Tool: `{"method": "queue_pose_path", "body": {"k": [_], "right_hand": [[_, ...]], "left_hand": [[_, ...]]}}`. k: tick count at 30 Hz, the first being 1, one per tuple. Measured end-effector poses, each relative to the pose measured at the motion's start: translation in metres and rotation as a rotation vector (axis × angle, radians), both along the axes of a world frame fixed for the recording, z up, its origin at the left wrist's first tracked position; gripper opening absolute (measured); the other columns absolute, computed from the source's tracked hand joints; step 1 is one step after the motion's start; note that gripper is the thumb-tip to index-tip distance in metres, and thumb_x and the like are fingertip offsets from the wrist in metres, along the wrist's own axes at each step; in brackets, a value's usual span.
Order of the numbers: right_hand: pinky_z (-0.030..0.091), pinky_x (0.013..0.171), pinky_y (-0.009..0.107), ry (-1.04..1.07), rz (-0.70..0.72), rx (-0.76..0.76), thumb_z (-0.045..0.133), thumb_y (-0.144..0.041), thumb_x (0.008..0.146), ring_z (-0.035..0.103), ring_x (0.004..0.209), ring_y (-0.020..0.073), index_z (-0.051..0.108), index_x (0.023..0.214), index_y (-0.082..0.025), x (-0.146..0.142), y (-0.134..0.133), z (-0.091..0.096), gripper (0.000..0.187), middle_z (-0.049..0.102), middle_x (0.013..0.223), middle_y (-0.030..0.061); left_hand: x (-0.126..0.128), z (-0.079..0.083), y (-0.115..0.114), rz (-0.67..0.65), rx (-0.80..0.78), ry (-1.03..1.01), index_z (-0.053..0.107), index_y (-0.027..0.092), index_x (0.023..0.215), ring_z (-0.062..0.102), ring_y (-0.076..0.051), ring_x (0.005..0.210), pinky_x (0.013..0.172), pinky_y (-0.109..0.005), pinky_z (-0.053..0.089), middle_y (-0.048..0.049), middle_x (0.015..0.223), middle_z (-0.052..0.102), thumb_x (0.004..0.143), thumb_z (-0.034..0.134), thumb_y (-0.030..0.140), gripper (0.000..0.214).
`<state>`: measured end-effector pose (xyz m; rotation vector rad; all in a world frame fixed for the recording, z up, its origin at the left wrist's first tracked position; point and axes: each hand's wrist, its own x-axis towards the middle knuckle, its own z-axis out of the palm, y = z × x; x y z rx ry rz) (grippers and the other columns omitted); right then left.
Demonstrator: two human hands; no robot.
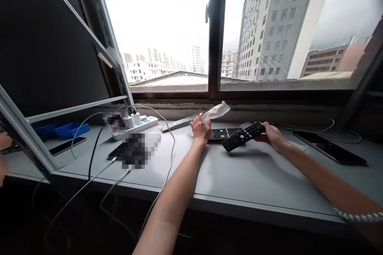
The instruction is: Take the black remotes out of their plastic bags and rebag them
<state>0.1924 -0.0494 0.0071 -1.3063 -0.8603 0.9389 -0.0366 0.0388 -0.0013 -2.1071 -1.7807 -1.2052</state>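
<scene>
In my right hand (271,136) is a black remote control (243,137), gripped by one end. It slants over the desk with its buttons facing me. Behind it lies a second remote control (226,131), partly hidden by the first one and by my left hand. My left hand (200,129) has its fingers closed around a crumpled, see-through plastic bag (218,110), which sticks up to the right of the fingers. Just left of that hand, a long dark thing in clear wrapping (178,122) rests near the window sill.
A tablet (330,147) lies on the right of the desk (233,179), near a white cable. At left stand a white power strip (140,123) with plugs, a phone (115,152), loose cables and a metal frame (112,44). Blue trays (72,129) and another person's hand (5,141) are beyond it.
</scene>
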Motion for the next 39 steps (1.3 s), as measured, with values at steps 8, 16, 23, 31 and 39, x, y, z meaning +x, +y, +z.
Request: {"method": "queue_pose_path", "body": {"k": [8, 16, 23, 31, 39], "right_hand": [[0.049, 0.046, 0.024, -0.074, 0.001, 0.064, 0.028, -0.019, 0.088, 0.062, 0.048, 0.0126, 0.056, 0.108, -0.020, -0.006, -0.006, 0.010, 0.035, 0.062, 0.074, 0.0041], [0.057, 0.061, 0.036, -0.020, 0.113, 0.172, 0.039, -0.022, 0.082, 0.065, 0.063, 0.0172, 0.056, 0.098, -0.023, -0.006, 0.001, 0.002, 0.023, 0.065, 0.086, 0.0044], [0.055, 0.078, 0.040, -0.018, 0.421, 0.205, 0.054, -0.032, 0.079, 0.065, 0.081, 0.0186, 0.060, 0.099, -0.023, -0.014, -0.003, -0.002, 0.022, 0.065, 0.100, 0.0044], [0.053, 0.056, 0.029, -0.530, 0.511, 0.162, 0.078, -0.038, 0.056, 0.058, 0.063, 0.0130, 0.064, 0.111, -0.020, -0.007, -0.010, 0.000, 0.060, 0.067, 0.090, 0.0053], [0.029, 0.041, 0.021, -0.823, 0.467, 0.158, 0.076, -0.039, 0.054, 0.040, 0.039, 0.0077, 0.068, 0.098, -0.018, -0.006, -0.011, -0.002, 0.049, 0.049, 0.043, -0.0069]], "left_hand": [[-0.007, 0.000, 0.004, 0.053, -0.059, -0.071, 0.041, 0.015, 0.125, 0.046, -0.025, 0.114, 0.097, -0.041, 0.032, -0.0132, 0.123, 0.051, 0.091, 0.031, 0.037, 0.042], [-0.010, -0.001, 0.008, 0.028, -0.132, -0.197, 0.042, 0.016, 0.123, 0.044, -0.026, 0.118, 0.098, -0.043, 0.032, -0.0145, 0.126, 0.050, 0.092, 0.026, 0.038, 0.042], [-0.013, -0.002, 0.010, 0.036, -0.144, -0.340, 0.049, 0.019, 0.110, 0.050, -0.026, 0.112, 0.096, -0.043, 0.034, -0.0138, 0.120, 0.055, 0.093, 0.021, 0.039, 0.039], [-0.009, 0.011, 0.006, 0.008, -0.116, -0.477, 0.051, 0.016, 0.105, 0.051, -0.026, 0.108, 0.091, -0.040, 0.038, -0.0139, 0.114, 0.056, 0.093, 0.023, 0.036, 0.036], [0.003, 0.035, -0.013, -0.092, 0.022, -0.493, 0.052, 0.020, 0.102, 0.059, -0.020, 0.086, 0.069, -0.029, 0.045, -0.0075, 0.103, 0.056, 0.088, 0.041, 0.040, 0.027]]}}
